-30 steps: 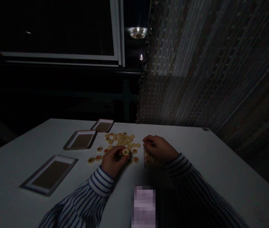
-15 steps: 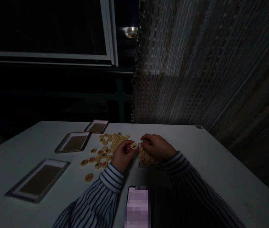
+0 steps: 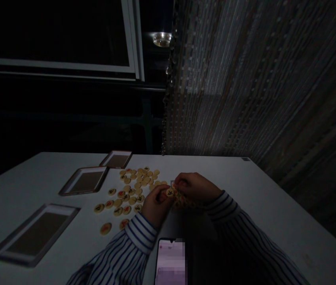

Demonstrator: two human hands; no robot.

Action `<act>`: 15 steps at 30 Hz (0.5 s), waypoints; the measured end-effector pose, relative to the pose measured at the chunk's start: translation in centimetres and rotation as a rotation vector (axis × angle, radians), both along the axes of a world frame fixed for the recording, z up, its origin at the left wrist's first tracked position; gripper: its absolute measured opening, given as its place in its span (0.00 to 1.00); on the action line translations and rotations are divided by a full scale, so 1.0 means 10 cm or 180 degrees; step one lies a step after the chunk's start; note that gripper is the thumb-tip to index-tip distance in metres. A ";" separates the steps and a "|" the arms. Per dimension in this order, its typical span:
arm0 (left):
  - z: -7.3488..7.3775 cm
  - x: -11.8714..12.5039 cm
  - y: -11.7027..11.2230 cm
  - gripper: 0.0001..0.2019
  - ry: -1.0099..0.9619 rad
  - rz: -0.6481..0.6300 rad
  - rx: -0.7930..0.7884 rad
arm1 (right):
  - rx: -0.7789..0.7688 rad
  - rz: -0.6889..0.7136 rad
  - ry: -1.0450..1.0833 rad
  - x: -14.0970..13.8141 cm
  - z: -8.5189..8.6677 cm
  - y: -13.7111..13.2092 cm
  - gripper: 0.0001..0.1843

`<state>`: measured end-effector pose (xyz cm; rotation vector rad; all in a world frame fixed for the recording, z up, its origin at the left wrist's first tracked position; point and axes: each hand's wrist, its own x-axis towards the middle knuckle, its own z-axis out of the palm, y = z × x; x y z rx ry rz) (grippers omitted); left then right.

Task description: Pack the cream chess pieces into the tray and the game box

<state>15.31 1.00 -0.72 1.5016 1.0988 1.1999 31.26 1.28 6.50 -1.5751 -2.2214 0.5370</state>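
Disc (image 3: 169, 192), rnd, dk char | L hand (image 3: 156, 206) fingers pinched on it | R hand (image 3: 198, 187) fingers curled at box (image 3: 172, 183), hold unclear

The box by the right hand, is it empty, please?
Not empty: pieces show inside the box; whether full, I cannot tell, as the right hand hides part.

A string curtain (image 3: 215, 79) and window frame (image 3: 130, 39) suggest a room.

the single view looks from the person's head, facing forward and down over a white, flat-topped table (image 3: 262, 206). it sits near enough for the bare left hand (image 3: 156, 208) and bare right hand (image 3: 200, 188) to show below centre, with a silvery, beaded string curtain (image 3: 230, 79) beyond, at right.
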 end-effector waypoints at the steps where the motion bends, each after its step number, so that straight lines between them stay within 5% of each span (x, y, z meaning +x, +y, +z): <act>1: -0.01 0.01 0.00 0.14 0.0000 -0.0020 -0.0004 | -0.0056 0.0039 0.0022 0.00 -0.02 0.00 0.11; 15: -0.09 0.05 -0.04 0.14 -0.0310 -0.0095 -0.0221 | -0.0264 0.0245 0.0330 -0.08 -0.18 0.05 0.08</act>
